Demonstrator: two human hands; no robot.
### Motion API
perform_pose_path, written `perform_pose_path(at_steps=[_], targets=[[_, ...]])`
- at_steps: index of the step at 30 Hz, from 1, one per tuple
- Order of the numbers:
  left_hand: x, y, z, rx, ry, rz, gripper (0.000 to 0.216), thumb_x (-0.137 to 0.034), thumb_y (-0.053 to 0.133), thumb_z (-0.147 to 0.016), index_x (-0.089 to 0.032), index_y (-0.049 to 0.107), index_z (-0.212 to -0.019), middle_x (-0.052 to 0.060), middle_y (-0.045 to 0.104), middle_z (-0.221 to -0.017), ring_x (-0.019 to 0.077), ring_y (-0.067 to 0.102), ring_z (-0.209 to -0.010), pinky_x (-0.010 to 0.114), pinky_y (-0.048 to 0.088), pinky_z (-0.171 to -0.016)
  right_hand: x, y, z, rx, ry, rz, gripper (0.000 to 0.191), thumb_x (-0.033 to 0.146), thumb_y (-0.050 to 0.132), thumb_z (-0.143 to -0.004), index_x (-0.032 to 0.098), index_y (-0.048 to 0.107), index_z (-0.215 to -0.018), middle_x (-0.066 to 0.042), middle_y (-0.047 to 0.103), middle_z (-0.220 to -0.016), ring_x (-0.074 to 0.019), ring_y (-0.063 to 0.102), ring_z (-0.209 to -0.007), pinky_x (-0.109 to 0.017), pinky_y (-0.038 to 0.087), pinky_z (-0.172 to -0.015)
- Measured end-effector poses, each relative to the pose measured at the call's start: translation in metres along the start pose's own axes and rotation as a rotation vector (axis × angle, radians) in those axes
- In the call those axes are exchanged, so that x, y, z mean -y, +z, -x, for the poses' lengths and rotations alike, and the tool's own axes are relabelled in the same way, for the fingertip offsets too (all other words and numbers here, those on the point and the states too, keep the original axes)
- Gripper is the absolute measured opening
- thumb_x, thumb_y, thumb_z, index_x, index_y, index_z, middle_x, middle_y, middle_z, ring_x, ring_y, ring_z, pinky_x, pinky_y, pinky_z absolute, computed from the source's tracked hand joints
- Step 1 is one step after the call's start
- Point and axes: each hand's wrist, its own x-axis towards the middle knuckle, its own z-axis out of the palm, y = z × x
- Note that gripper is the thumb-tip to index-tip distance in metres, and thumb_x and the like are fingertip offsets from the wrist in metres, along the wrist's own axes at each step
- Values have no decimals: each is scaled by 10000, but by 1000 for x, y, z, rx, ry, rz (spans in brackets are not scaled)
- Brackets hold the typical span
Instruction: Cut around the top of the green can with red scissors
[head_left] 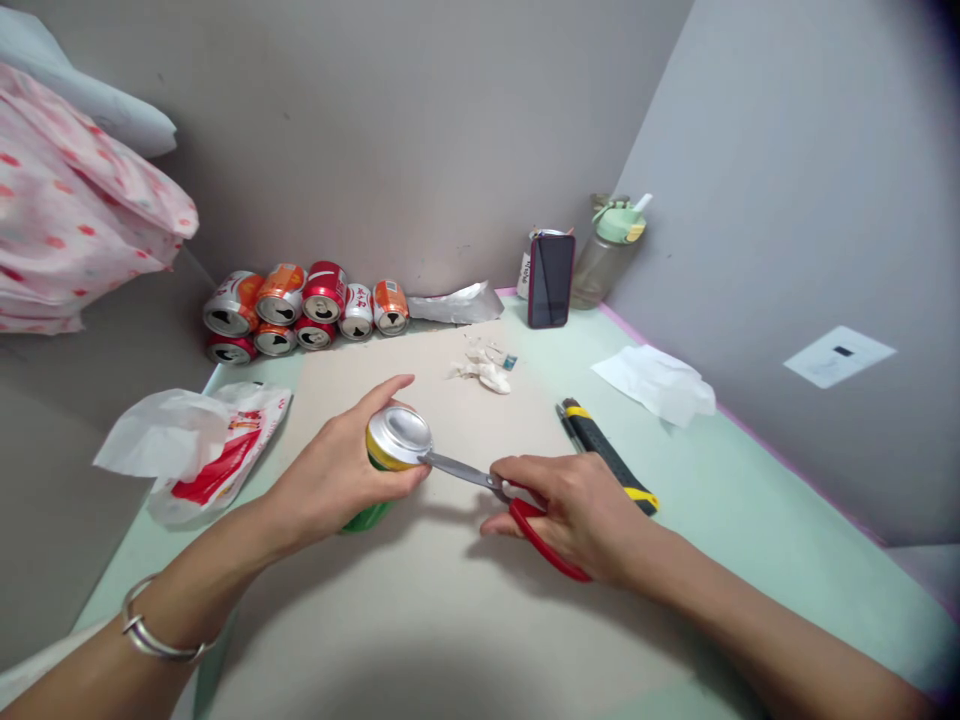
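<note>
My left hand [337, 455] is wrapped round a green and yellow drink can [379, 508], tilted with its silver end facing up. Red-handled scissors [461, 470] are gripped in my right hand [577, 505], with my fingers at the handle loops. The blade tips meet the can just below its silver rim, on the right side. Whether a tip has gone through the metal, I cannot tell. A black and yellow utility knife [611, 455] lies on the table just beyond my right hand.
Several drink cans [324, 290] lie stacked along the back wall, beside a cut metal sheet [457, 303]. A phone [551, 280] and a bottle [596, 260] stand at the back right. Crumpled tissue [491, 375], white paper [656, 382] and a tissue pack [232, 450] lie about the table.
</note>
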Motion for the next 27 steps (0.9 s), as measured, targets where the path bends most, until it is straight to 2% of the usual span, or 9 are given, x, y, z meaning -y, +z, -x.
perform_pose_path(at_steps=[3, 9, 12, 14, 17, 21, 27], targets=[[6, 7, -2, -117, 59, -90, 845, -361, 694, -761, -239, 315, -1506, 43, 635, -1212, 231, 648, -950, 333, 480, -898, 1, 6, 1, -46, 4, 109, 541, 698, 473, -944, 194, 664, -894, 0, 620, -638, -137, 484, -494, -267, 220, -508], [19, 15, -5, -248, 220, -218, 838, -345, 665, -816, -230, 241, -1529, 71, 619, -1245, 251, 620, -1075, 340, 449, -928, -1, 8, 1, -81, 2, 174, 584, 687, 387, -983, 187, 648, -834, -8, 628, -617, -143, 511, -483, -280, 193, -500], [18, 14, -6, -253, 179, -173, 863, -371, 695, -791, -226, 272, -1529, 66, 633, -1227, 253, 636, -1041, 352, 461, -921, -5, 8, -1, -84, -14, 138, 561, 685, 417, -976, 190, 654, -859, 4, 621, -620, -133, 501, -489, -270, 219, -507], [15, 10, -6, -168, 79, -72, 858, -415, 720, -770, -242, 328, -1513, 54, 650, -1210, 251, 652, -1003, 360, 477, -921, -8, 7, -3, -84, -41, 87, 554, 693, 442, -963, 190, 660, -881, 15, 604, -610, -123, 478, -488, -259, 242, -511], [11, 1, -7, 31, -20, 73, 848, -488, 740, -750, -261, 391, -1489, 56, 669, -1224, 277, 650, -1049, 392, 472, -969, -12, 6, -6, -83, -93, 24, 562, 703, 457, -950, 183, 659, -880, 23, 579, -601, -114, 443, -484, -250, 264, -512], [15, -9, -8, 203, 2, 147, 834, -501, 742, -766, -264, 403, -1490, 73, 669, -1265, 308, 622, -1129, 430, 436, -1028, -16, 6, -6, -93, -167, 30, 531, 656, 454, -979, 171, 650, -886, 15, 579, -613, -118, 445, -489, -254, 277, -514], [28, -16, -13, 407, 43, 180, 803, -501, 760, -771, -304, 437, -1480, 51, 675, -1292, 310, 615, -1176, 423, 439, -1035, -19, 7, -5, -159, -288, 216, 391, 509, 516, -1011, 159, 661, -912, -7, 638, -660, -140, 532, -540, -282, 286, -532]])
